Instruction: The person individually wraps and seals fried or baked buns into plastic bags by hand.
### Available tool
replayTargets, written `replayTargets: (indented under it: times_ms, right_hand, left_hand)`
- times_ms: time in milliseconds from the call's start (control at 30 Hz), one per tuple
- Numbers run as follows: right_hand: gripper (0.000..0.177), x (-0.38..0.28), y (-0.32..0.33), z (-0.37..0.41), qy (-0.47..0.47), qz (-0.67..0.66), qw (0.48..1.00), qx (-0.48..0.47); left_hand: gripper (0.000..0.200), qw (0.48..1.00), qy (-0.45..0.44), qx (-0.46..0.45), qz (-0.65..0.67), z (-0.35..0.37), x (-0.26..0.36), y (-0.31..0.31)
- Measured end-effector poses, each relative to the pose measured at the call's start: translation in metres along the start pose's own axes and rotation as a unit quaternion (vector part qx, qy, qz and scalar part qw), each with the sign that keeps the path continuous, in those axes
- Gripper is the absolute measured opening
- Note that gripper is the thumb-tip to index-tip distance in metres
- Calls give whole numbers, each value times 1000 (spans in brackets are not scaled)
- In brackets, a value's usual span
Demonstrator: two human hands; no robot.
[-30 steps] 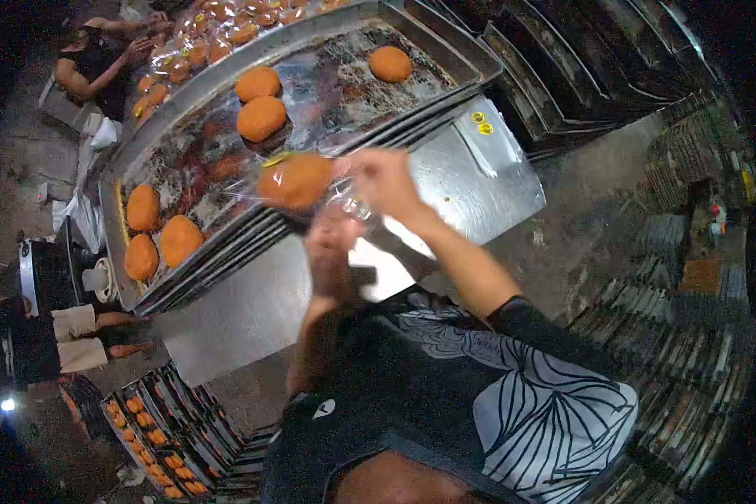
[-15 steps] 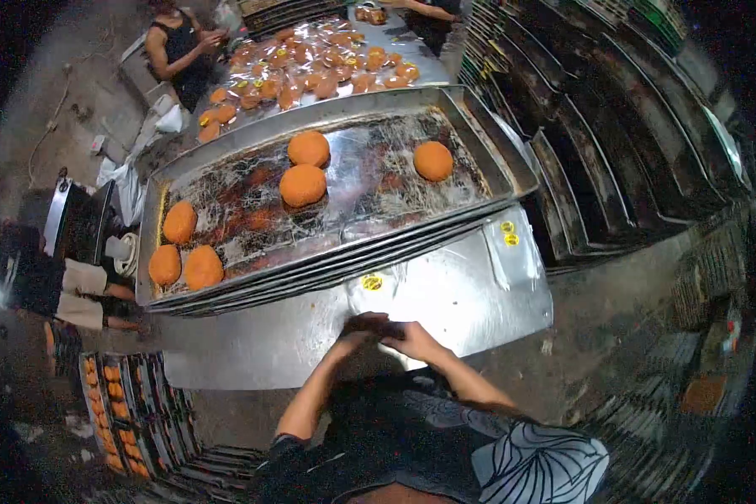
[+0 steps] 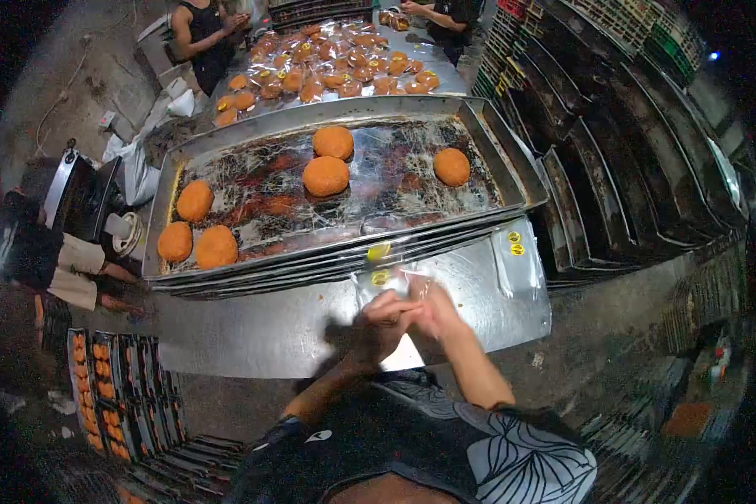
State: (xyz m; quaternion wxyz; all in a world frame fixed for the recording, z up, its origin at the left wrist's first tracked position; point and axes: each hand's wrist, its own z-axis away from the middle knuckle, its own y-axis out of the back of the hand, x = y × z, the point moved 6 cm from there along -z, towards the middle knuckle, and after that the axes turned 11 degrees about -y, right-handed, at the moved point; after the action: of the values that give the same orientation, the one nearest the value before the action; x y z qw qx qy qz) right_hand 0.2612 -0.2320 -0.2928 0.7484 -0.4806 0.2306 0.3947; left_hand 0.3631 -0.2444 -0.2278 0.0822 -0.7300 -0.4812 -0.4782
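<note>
My left hand (image 3: pixel 388 312) and my right hand (image 3: pixel 435 312) meet over the near side of the metal table. Fingers of both are closed at the near edge of a clear plastic bag (image 3: pixel 400 259), whose yellow label is smeared by motion. My right hand is blurred too. Just beyond my fingers, another clear bag (image 3: pixel 366 288) with a round yellow label lies on the table. Behind it, a large worn baking tray (image 3: pixel 268 220) tops a stack. Round orange-brown buns sit on it: one (image 3: pixel 326 176) near the middle, another (image 3: pixel 452 167) at right, several at left.
More clear bags with yellow labels (image 3: pixel 525 265) lie at the table's right. Bagged buns (image 3: pixel 336 63) cover the far table, where two people (image 3: pixel 200 38) stand. Tray racks (image 3: pixel 621 151) line the right side. A rack of buns (image 3: pixel 100 378) stands low left, near another person (image 3: pixel 79 269).
My hands have moved forward and up from the table's near edge to the bags. A yellow label now shows higher, blurred, with another beneath it. The view has shifted slightly.
</note>
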Motion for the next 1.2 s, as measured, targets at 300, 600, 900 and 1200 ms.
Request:
replayTargets:
  times_ms: [300, 600, 900, 1200]
  right_hand:
    - [56, -46, -164, -60, 111, 314, 935, -119]
    - [55, -117, -158, -126, 318, 622, 678, 229]
    - [91, -66, -184, 1, 484, 504, 688, 195]
    - [34, -83, -103, 2, 369, 445, 762, 292]
  left_hand:
    - [32, 743, 167, 410, 501, 2, -94, 176]
    - [50, 664, 34, 601, 443, 9, -83, 279]
    - [48, 759, 114, 343, 542, -30, -48, 154]
    - [39, 936, 188, 37, 296, -16, -39, 66]
